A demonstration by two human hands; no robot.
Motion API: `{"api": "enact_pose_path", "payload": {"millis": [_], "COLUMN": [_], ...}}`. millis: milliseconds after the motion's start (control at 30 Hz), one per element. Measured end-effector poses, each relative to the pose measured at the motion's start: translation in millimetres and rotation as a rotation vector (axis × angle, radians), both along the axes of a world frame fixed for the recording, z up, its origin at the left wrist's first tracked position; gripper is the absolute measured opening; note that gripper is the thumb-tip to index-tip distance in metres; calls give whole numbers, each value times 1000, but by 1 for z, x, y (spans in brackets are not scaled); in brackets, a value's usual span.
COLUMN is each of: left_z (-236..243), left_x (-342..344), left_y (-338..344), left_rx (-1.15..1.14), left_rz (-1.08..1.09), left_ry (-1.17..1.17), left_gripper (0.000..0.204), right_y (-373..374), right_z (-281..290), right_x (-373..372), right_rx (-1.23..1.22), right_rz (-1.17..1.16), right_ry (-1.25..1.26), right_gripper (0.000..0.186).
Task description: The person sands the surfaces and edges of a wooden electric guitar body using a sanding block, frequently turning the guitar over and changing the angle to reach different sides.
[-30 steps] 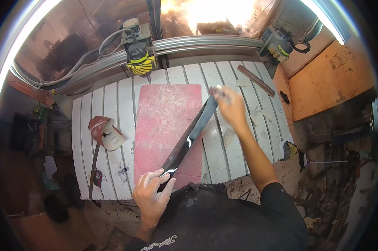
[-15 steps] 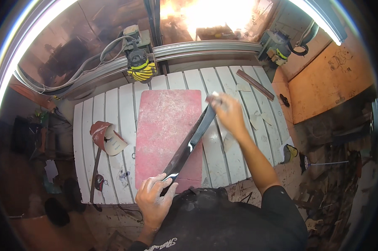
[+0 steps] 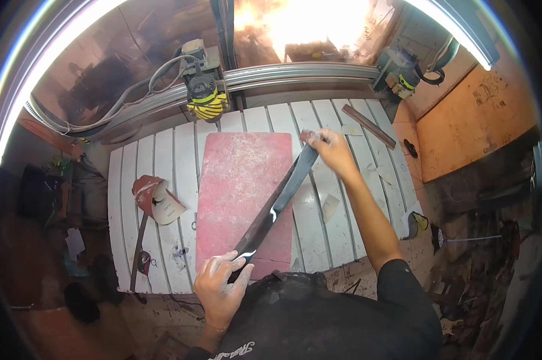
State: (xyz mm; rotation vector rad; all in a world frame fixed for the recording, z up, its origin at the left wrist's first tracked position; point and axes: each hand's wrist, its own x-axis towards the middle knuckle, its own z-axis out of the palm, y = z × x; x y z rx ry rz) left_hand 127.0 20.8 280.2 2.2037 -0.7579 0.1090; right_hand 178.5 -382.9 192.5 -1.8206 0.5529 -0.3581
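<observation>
A long, dark, glossy bar [image 3: 275,211] slants over the pink board [image 3: 223,198], from my body up toward the far right. My left hand [image 3: 222,289], dusted with white powder, is wrapped round its near end. At the far end, my right hand [image 3: 333,150] is closed on a small reddish-brown piece, apparently folded sandpaper [image 3: 307,136], pressed against the bar. My right fingers partly hide that end. To the left of the board lies a curled sheet of sandpaper [image 3: 166,207], red on one face and tan on the other.
The white slatted table [image 3: 277,117] lies under everything. A brown strip [image 3: 369,126] rests at its far right, a thin dark strip [image 3: 139,243] at its left. A metal rail [image 3: 301,73] behind carries a yellow-and-black machine head [image 3: 206,99]. Paper scraps [image 3: 330,207] lie on the right.
My right hand has shifted slightly outward at the bar's far end, with the sandpaper still in it. My left hand keeps its hold. The whole view has moved slightly.
</observation>
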Motion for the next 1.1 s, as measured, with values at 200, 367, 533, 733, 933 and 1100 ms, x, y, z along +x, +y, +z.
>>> {"api": "enact_pose_path", "payload": {"millis": [200, 367, 533, 733, 933, 1100], "left_z": [1, 1, -1, 3, -1, 1], "left_x": [-3, -4, -4, -4, -6, -8], "left_y": [0, 2, 0, 1, -1, 2], "left_rx": [18, 8, 16, 2, 10, 0], "left_rz": [12, 30, 13, 28, 5, 13], "left_ry": [2, 14, 21, 68, 20, 37], "left_gripper": [24, 24, 24, 25, 24, 25], "right_y": [22, 37, 13, 53, -8, 53], "right_z": [28, 36, 33, 53, 42, 72], "right_x": [-6, -9, -5, -13, 1, -15], "right_rx": [-431, -505, -641, -855, -561, -968], "right_rz": [-5, 55, 78, 178, 124, 311], "right_ry": [57, -125, -20, -56, 269, 79], "right_gripper": [23, 22, 18, 17, 19, 24]}}
